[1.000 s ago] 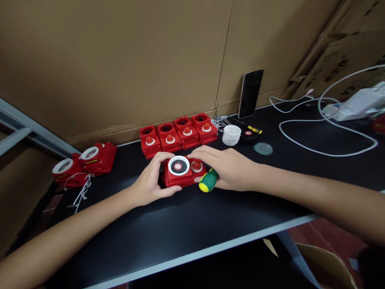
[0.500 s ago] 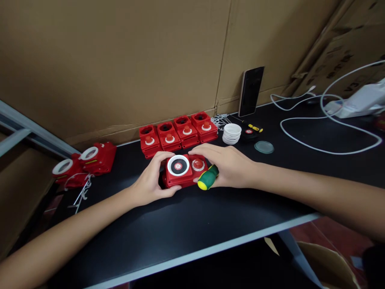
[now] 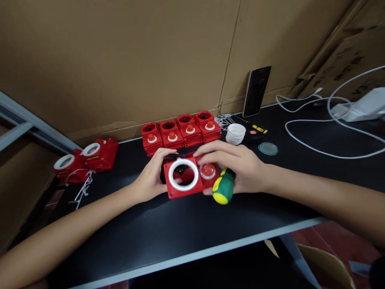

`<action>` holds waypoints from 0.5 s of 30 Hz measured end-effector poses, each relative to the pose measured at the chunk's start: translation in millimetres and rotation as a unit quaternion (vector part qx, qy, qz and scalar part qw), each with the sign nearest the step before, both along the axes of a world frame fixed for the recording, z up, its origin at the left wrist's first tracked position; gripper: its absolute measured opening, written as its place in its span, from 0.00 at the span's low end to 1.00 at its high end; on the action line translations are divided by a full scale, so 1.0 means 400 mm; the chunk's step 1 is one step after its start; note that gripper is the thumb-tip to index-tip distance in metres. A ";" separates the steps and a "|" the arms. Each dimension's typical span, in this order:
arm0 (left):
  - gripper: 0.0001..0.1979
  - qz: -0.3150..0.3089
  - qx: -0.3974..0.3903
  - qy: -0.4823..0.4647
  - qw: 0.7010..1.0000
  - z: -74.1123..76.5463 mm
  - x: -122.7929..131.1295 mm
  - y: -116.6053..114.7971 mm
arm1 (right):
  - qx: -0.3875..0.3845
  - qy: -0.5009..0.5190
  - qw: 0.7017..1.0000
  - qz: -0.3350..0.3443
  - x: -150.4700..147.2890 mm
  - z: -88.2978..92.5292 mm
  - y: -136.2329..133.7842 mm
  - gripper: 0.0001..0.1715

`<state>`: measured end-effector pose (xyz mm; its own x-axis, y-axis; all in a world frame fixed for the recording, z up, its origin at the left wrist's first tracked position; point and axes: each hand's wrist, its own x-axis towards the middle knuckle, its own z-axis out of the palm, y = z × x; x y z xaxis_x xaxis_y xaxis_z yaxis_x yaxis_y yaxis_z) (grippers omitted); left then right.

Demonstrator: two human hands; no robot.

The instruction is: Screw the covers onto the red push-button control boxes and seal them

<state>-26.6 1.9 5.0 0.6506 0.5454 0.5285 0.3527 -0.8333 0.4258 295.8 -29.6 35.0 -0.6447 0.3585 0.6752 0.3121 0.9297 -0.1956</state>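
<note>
The red cover (image 3: 201,182) is positioned, long axis crosswise, between left hand (image 3: 152,174) and right hand (image 3: 240,163). Its button end (image 3: 207,170) and a screwdriver (image 3: 224,188) are grasped by the right; the left's hold, partly behind the white ring (image 3: 196,175), is obscured.

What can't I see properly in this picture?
Head view: the far end of the green-and-yellow handle, hidden by the right hand.
Head view: part of the left hand, behind the red cover.
Head view: the white object, cut off by the right edge.
Head view: the red-and-white label, too small to read.
</note>
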 end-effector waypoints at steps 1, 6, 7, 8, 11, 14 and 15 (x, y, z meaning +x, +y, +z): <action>0.36 0.006 -0.005 0.005 1.000 0.000 0.000 0.000 | -0.001 -0.021 1.000 0.023 -0.001 0.001 -0.006 0.30; 0.34 0.062 -0.032 0.014 0.997 -0.013 -0.003 0.002 | -0.029 -0.193 0.978 0.078 -0.032 -0.018 -0.033 0.28; 0.35 0.070 -0.036 0.014 0.997 -0.017 -0.004 0.002 | -0.047 -0.233 0.969 0.071 -0.040 -0.022 -0.037 0.32; 0.36 0.074 -0.040 0.013 0.996 -0.020 -0.004 0.002 | -0.063 -0.269 0.959 0.062 -0.046 -0.024 -0.039 0.35; 0.39 0.077 -0.049 0.009 0.996 -0.023 -0.005 0.001 | -0.070 -0.317 0.945 0.049 -0.048 -0.019 -0.038 0.38; 0.33 0.066 -0.043 0.003 0.997 -0.015 -0.001 -0.003 | -0.028 -0.279 0.958 0.059 -0.023 0.001 -0.022 0.24; 0.30 0.061 -0.042 0.004 0.997 -0.011 0.001 -0.005 | -0.016 -0.251 0.966 0.055 -0.010 0.008 -0.014 0.18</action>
